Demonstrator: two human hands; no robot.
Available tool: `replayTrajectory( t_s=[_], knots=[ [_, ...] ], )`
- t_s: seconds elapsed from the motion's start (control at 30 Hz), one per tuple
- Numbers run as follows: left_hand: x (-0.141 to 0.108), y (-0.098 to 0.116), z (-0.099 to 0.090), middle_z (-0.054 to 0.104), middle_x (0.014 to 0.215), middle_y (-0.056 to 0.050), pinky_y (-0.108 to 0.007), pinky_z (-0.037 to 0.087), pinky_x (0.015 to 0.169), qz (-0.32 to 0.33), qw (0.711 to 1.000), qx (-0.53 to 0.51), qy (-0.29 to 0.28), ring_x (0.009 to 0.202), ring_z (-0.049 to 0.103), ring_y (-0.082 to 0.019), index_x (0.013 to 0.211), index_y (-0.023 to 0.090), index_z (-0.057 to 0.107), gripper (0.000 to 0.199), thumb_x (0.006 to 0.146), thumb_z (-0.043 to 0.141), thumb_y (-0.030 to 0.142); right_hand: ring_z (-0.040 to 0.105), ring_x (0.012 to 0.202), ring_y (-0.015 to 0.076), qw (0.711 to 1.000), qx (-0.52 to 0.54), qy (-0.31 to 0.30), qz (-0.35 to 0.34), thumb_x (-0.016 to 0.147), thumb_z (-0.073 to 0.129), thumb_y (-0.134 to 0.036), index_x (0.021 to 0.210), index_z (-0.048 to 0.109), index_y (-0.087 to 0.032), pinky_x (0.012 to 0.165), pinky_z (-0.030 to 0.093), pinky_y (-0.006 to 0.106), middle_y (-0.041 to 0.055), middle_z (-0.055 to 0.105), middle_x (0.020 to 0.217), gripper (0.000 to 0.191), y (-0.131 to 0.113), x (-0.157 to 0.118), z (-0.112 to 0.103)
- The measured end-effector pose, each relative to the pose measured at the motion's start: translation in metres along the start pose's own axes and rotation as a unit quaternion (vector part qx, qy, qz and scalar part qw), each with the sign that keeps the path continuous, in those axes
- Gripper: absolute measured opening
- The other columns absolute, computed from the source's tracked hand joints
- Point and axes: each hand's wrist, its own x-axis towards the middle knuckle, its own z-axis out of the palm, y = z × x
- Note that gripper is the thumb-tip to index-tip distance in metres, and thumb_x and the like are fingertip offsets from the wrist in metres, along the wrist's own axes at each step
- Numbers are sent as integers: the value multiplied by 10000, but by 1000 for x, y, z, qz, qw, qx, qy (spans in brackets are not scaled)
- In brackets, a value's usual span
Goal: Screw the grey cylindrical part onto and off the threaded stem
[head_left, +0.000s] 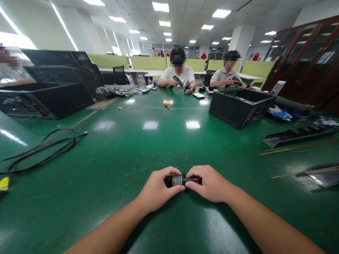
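**Metal cylinder (177, 180) gripped from both ends over green table (132, 141)**

Lies sideways at the near middle of the green table, low over its surface; too close to tell whether touching it. Shows a smooth grey barrel on the left and a darker, narrower, ridged shaft on the right, with both outer ends partly hidden.

Pinched at the barrel by the left hand (156, 188), thumb on the near side, fingers bent over the far side. Pinched likewise at the shaft by the right hand (212, 181), with the two thumb tips close together near the join.

Well off to the left, loops of black cable (71, 141); at the left edge, a yellow object (4, 184), cut off by the frame. Straight ahead, an orange-red screwdriver (166, 105) lying flat. To the right, thin brass-coloured rods (286, 150) beside a black metal channel (278, 139), and nearer, a dark tray-like piece (321, 179).

Farther out on the right, a black computer case (230, 109), open at the top; on the left, a dark case (71, 102) with dark panels (60, 76) behind.

Across the table, a co-worker in a white top (189, 72), holding a power drill (178, 80); beside, a co-worker in a pale shirt (219, 74), also with a power tool (237, 81). Beyond, yellow-green partitions (148, 62) and a brown cabinet (304, 60).
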Motion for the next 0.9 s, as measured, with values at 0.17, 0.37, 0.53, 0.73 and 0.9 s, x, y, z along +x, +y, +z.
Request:
replayTrajectory(
  t_s=[0.17, 0.37, 0.53, 0.73, 0.9],
  knots=[
    [0, -1, 0, 698, 868, 33, -264, 437, 735, -1, 1000, -1, 2, 804, 622, -160, 962, 222, 672, 219, 763, 751, 266, 592, 748, 138, 1000, -1, 1, 0, 867, 648, -244, 917, 672, -192, 690, 403, 253, 2, 667, 813, 76, 1, 0, 0],
    [0, 0, 0, 695, 857, 31, -264, 441, 727, -7, 1000, -2, 5, 790, 620, -160, 959, 220, 676, 222, 757, 753, 269, 592, 750, 144, 1000, -3, 4, 1, 865, 649, -249, 908, 668, -195, 688, 402, 256, 5, 668, 813, 72, 1, -1, 0],
    [-1, -1, 0, 688, 846, 29, -264, 440, 721, -6, 1000, 0, 8, 782, 613, -160, 955, 217, 678, 224, 757, 756, 288, 592, 745, 143, 1000, -2, 4, 4, 865, 647, -247, 909, 669, -195, 684, 401, 255, 4, 670, 812, 71, 0, 0, 0],
    [0, -3, 0, 692, 856, 30, -265, 440, 727, -7, 1000, -2, 10, 790, 616, -161, 959, 221, 678, 229, 755, 758, 289, 593, 747, 142, 1000, -1, 2, 6, 871, 641, -251, 907, 668, -197, 687, 401, 254, 4, 669, 810, 70, 1, -1, 0],
    [0, -2, 0, 693, 851, 26, -269, 440, 727, -8, 1000, -1, 9, 786, 616, -165, 954, 221, 681, 223, 755, 755, 287, 595, 752, 142, 1000, -2, 2, 8, 870, 643, -252, 914, 669, -194, 688, 404, 253, 6, 672, 820, 77, 0, 0, 0]
  ],
)
